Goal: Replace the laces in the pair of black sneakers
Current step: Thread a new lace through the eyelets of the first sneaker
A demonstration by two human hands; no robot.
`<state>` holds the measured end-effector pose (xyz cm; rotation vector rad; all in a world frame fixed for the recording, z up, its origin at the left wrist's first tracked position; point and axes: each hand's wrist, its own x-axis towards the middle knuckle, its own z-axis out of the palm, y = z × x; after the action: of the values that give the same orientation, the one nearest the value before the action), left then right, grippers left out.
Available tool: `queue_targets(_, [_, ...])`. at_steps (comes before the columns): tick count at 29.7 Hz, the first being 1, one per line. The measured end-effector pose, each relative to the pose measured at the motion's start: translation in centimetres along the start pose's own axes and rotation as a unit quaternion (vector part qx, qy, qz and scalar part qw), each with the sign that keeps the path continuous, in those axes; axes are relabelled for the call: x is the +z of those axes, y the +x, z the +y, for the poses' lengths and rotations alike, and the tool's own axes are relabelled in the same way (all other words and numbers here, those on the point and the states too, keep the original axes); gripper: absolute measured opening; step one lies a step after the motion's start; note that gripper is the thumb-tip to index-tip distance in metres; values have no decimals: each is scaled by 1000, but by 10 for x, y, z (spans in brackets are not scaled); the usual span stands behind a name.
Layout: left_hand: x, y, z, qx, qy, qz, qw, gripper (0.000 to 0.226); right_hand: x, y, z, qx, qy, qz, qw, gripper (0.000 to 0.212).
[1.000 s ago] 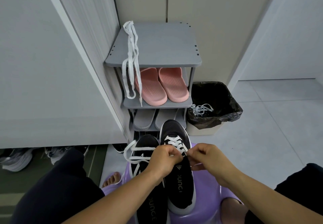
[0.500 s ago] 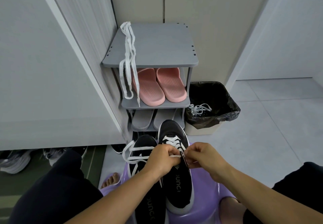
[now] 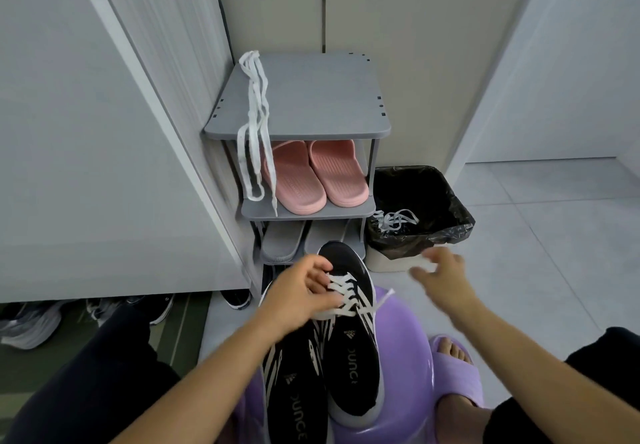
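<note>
**Holding the lace left-handed, right hand free**

Left hand (image 3: 304,293) sits over the laced part of the right-side sneaker (image 3: 351,367). Its fingers curl in on the white lace (image 3: 341,287) and grip it at the crossings. The exact pinch point is hidden under the knuckles.

Right hand (image 3: 441,275) is in the air to the right of the shoes, fingers spread and relaxed, nothing in it. It's blurred, so finger detail is poor. It sits between the sneakers and the bin (image 3: 450,232), close to the bin's near edge.

Both black sneakers lie side by side on a purple stool (image 3: 405,350), toes pointing far.
- Right-side one: white lace criss-crossed over the tongue, one loose end (image 3: 385,300) sticking out right over the stool.
- Left-side sneaker (image 3: 294,398): partly under the left forearm, can't tell its lace state.

Far: grey shoe rack (image 3: 311,97) against the wall.
- Spare white laces (image 3: 256,121) are draped over the left of the top shelf, hanging down to the second shelf.
- Pink slippers (image 3: 315,175) are on the second shelf, grey slippers (image 3: 282,241) on the one below.
- The bin has a black liner and stands just right of the rack, with a tangle of white laces (image 3: 394,219) inside at its near-left rim.

Near right: a foot in a purple slipper (image 3: 460,374) beside the stool. Left: more shoes (image 3: 27,322) under the cabinet.
</note>
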<state>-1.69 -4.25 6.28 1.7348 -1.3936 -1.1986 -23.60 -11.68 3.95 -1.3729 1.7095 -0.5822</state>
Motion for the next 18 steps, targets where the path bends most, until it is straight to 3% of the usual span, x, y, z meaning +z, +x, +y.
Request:
queue_targets(2, [-19,6,0,-19,5,38,999,23,21,-20,-7,-127,-68,-138,980,15])
queue_targets(4, [-29,10,-6,-42,68,59,995,19,29,-33,-11,-177,-101,-252,946,19])
queue_targets(7, [-28,12,-15,-74,83,30,993,24,26,-33,-11,-188,-146,-298,924,12])
queue_targets(10, [-23,12,-16,-81,102,0,991,26,14,-19,-8,-233,-267,-229,906,6])
queue_targets(12, [-24,13,-17,-82,111,8,990,25,-8,-5,-7,-182,-415,-79,888,14])
queue_targets(14, [-26,12,-17,-94,88,14,992,23,-33,5,0,-95,-551,7,829,25])
queue_targets(15, [-26,11,-17,-101,77,14,992,23,-39,7,4,-73,-587,9,806,30])
queue_targets(16, [-27,11,-17,-106,72,11,992,22,-41,7,5,-74,-583,-11,809,34])
queue_targets(18, [-27,9,-17,-114,63,2,991,18,-27,4,5,-149,-471,-114,862,38])
